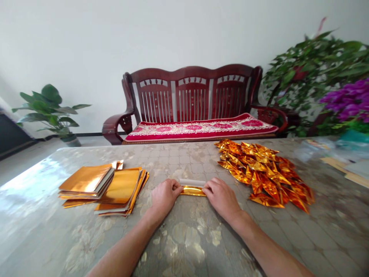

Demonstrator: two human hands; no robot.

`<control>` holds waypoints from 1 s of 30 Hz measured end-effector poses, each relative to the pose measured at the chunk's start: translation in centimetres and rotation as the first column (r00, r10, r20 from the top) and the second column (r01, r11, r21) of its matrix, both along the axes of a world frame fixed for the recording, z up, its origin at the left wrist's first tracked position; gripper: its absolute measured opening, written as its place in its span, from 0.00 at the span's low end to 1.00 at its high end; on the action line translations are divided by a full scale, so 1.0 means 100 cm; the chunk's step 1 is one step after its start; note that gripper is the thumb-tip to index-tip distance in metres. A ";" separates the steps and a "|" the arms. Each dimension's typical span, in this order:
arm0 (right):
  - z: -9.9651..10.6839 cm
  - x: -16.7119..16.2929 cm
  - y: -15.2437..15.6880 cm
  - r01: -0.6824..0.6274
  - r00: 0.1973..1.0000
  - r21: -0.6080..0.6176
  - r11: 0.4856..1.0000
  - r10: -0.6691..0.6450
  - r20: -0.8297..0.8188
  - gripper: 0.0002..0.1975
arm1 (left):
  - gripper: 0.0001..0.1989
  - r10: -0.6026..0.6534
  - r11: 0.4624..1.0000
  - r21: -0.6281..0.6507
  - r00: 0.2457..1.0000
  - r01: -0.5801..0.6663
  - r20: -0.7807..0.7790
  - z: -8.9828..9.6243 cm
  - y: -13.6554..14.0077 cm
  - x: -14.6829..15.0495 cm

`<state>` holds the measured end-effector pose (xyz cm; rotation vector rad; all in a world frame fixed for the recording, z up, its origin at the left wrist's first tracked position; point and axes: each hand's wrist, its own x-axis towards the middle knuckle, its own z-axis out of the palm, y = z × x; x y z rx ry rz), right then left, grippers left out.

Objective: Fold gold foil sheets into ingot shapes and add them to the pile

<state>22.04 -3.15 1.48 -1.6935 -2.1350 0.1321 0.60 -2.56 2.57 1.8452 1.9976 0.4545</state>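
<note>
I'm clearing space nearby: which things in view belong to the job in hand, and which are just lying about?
Apparently in the job:
gold foil paper, held by left hand and right hand
stacked foil sheets
folded foil pieces

Probably just around:
bench
potted plant
purple flowers
clear plastic

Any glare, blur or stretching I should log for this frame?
Head view: white glare washes out the left side of the table, and the foil glints; also head view: the purple flowers at the right edge look soft and smeared.
</note>
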 end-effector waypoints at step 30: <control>0.003 0.003 0.001 -0.281 0.955 0.057 0.958 0.273 0.117 0.11 | 0.07 -0.510 0.791 0.151 0.775 0.593 -0.373 -0.016 -0.013 0.003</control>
